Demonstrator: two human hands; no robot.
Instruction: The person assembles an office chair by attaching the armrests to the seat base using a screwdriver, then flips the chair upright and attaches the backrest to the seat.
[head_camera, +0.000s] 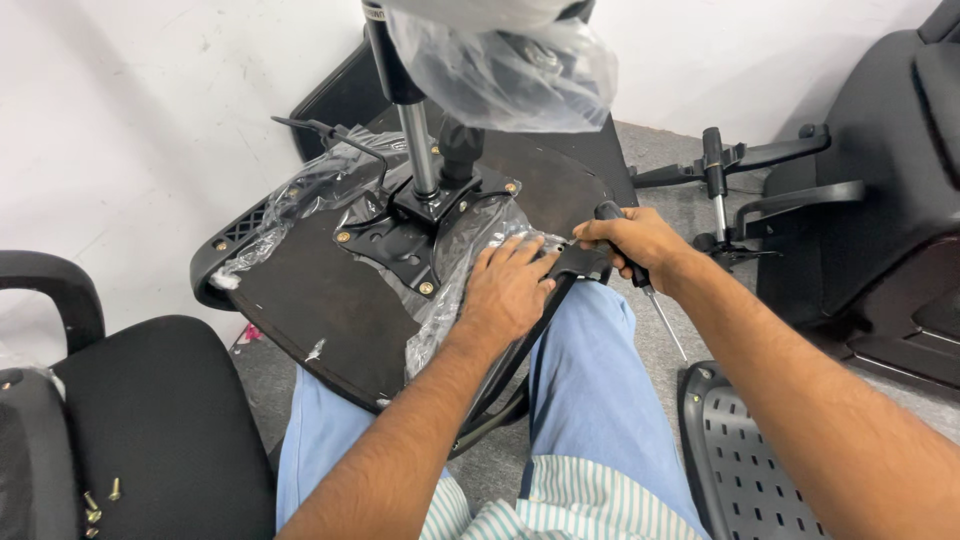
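Pressing my left hand (510, 290) flat on the plastic-wrapped armrest bracket (575, 262) at the three o'clock edge of the upturned chair seat (310, 300) across my lap, I'd keep it steady while my right hand (635, 245), gripping the screwdriver (640, 275), works squarely.

Left hand (508, 290) presses chair seat (320, 300); right hand (635, 240) grips screwdriver (640, 275)
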